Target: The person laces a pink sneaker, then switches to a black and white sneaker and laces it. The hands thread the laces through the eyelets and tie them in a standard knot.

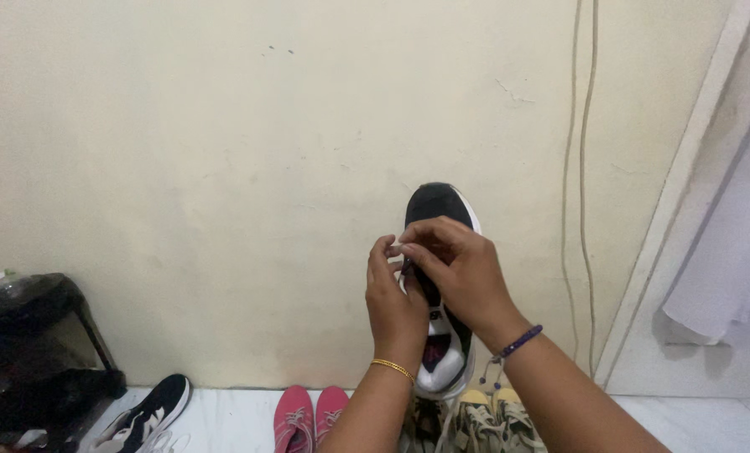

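**A:** From the head view, where is the black and white sneaker (439,210)?

**B:** It is up in the air in front of the cream wall (224,168). Both hands hold it there. It does not touch the floor (224,419).

**A:** Which way does it point?

**B:** Its long side goes up and down. The black toe is at the top. The open heel end is at the bottom, near the wrists.

**A:** Where are the fingers?

**B:** They are on the middle of the shoe, where the white lace (398,247) is. The toe sticks out above the fingers. The heel hangs below them.

**A:** What does the left hand (396,306) do?

**B:** It is at the left side of the shoe. Its thumb and first finger are pinched close on the lace.

**A:** And the right hand (459,268)?

**B:** It comes over the front of the shoe from the right. Its fingers are curled in tight and meet the left fingers at the lace. I think they pinch the lace too, but the fingertips are partly hidden.

**A:** Which hand is nearer the lace?

**B:** Both touch it at the same spot.

**A:** What else is there?

**B:** Down on the floor sit a pair of pink shoes (312,415), yellow sneakers (492,415) and a black sneaker (153,411). They are well apart from the hands.
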